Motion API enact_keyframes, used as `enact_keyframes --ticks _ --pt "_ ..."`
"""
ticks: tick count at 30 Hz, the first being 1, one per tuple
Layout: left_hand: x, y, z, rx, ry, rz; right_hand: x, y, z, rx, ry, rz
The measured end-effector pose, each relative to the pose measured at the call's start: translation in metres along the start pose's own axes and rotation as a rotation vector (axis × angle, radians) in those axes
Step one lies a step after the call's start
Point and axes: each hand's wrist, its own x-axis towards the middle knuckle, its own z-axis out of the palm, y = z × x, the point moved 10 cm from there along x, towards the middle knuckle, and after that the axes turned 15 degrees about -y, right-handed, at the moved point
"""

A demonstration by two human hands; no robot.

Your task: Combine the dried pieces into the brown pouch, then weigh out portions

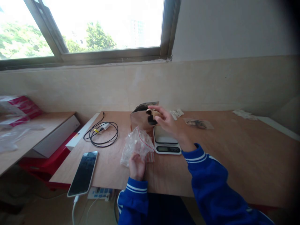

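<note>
My right hand [165, 120] is closed around several brown, dried-looking pieces [153, 115] with pale edges and dark parts; their exact kind I cannot make out. It is raised above the back of a white kitchen scale [168, 150], whose platform it partly covers. Just behind the pieces stands an open brown paper bag [140, 120] with a dark inside. Low at the left of the scale, my left hand [137, 164] has its fingers curled at a clear zip bag [138, 142] with a red seal line. More clear plastic lies beneath that bag.
A black cable [100, 146] lies coiled on the left of the wooden table [217, 162]. A phone [83, 173] with a white cord rests at the front left edge. Toward the back right are a small filled clear bag [198, 123] and whitish packets [245, 114].
</note>
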Motion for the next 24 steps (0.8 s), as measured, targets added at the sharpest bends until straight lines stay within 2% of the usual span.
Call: enact_keyframes --ticks 3,5,10,15,21,24 --pt "-0.002 0.000 -0.004 -0.017 0.048 -0.001 0.011 -0.013 -0.028 -0.189 0.239 -0.061" --pt "-0.003 0.000 -0.005 -0.022 0.069 -0.005 0.019 -0.013 -0.034 -0.306 0.313 -0.090" --pt "-0.003 0.001 0.001 0.000 0.037 -0.007 0.036 0.004 -0.017 -0.431 0.250 -0.160" --pt "-0.003 -0.001 0.002 0.018 0.022 -0.028 0.036 0.021 -0.012 -0.367 0.253 -0.089" --pt "-0.004 0.000 0.005 0.002 0.038 -0.028 0.035 0.018 -0.013 -0.359 0.315 -0.113" --pt "-0.005 0.000 0.005 -0.007 0.043 -0.022 0.039 0.014 -0.010 -0.378 0.293 -0.125"
